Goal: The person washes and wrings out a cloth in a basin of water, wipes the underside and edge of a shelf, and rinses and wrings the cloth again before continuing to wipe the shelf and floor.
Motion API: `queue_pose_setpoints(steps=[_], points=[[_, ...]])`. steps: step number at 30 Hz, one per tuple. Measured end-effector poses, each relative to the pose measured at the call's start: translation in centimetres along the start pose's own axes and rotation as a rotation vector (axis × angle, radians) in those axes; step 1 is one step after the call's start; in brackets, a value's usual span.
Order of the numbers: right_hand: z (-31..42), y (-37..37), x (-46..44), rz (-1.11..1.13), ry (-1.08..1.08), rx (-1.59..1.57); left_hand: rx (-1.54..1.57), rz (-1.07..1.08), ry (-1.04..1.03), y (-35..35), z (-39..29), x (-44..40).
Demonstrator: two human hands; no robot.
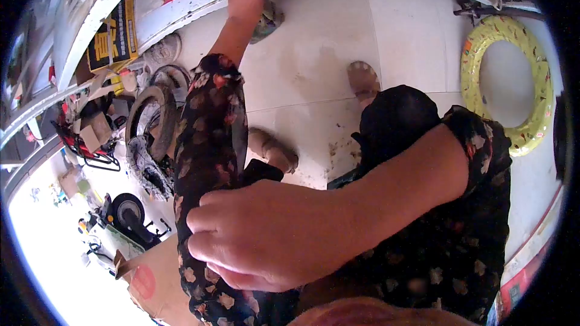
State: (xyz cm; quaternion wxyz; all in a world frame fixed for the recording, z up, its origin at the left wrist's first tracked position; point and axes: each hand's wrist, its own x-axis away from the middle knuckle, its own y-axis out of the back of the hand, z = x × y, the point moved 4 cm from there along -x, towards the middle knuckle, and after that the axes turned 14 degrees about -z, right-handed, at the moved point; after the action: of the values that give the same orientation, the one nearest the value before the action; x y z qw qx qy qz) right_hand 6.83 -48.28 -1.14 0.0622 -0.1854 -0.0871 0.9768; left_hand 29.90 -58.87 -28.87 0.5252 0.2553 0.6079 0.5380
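At the top, my left hand point(246, 1) is at the white, rust-stained edge point(199, 9), its fingers curled and its fingertips hidden. Just behind that wrist a greenish patterned item point(267, 22) shows; whether the hand holds it is unclear. Closer to me, my right hand point(260, 235) is closed over the dark floral left sleeve point(208, 127), knuckles up. Its fingertips are out of sight, so any grip on the fabric cannot be made out.
A yellow patterned ring point(522, 130) leans at the right wall. Left are tires point(163, 122), a black-and-yellow box point(124, 30), a small wheeled vehicle point(128, 214) and a cardboard box point(160, 278). My feet in brown sandals point(272, 150) stand on pale, spotted tiles point(314, 84).
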Motion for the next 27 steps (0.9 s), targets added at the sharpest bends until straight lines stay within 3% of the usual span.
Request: queue_pose_setpoints(steps=[4,12,15,17,19,23,27], points=[[-0.4,-0.7,-0.1,-0.032,0.032,0.036,-0.013,0.208,0.101,-1.4,0.7,-2.7],[-0.5,-0.8,0.4,0.007,0.039,0.036,-0.066,0.087,-0.032,-0.9,-0.4,-0.5],[-0.4,-0.7,0.4,0.002,0.011,0.052,0.017,0.279,0.163,-1.5,0.4,-3.0],[-0.2,-0.3,0.3,0.005,0.001,0.062,0.019,0.29,0.164,-0.8,0.2,-1.4],[0.0,-0.1,0.4,0.033,0.009,0.05,-0.003,0.142,0.047,0.0,-0.6,0.0],[0.0,-0.4,0.6,0.057,0.001,0.007,-0.065,0.096,0.009,-1.1,0.0,-1.4],[0.1,-0.4,0.8,0.032,0.018,0.036,-0.054,0.126,0.105,-1.5,0.2,-3.2]])
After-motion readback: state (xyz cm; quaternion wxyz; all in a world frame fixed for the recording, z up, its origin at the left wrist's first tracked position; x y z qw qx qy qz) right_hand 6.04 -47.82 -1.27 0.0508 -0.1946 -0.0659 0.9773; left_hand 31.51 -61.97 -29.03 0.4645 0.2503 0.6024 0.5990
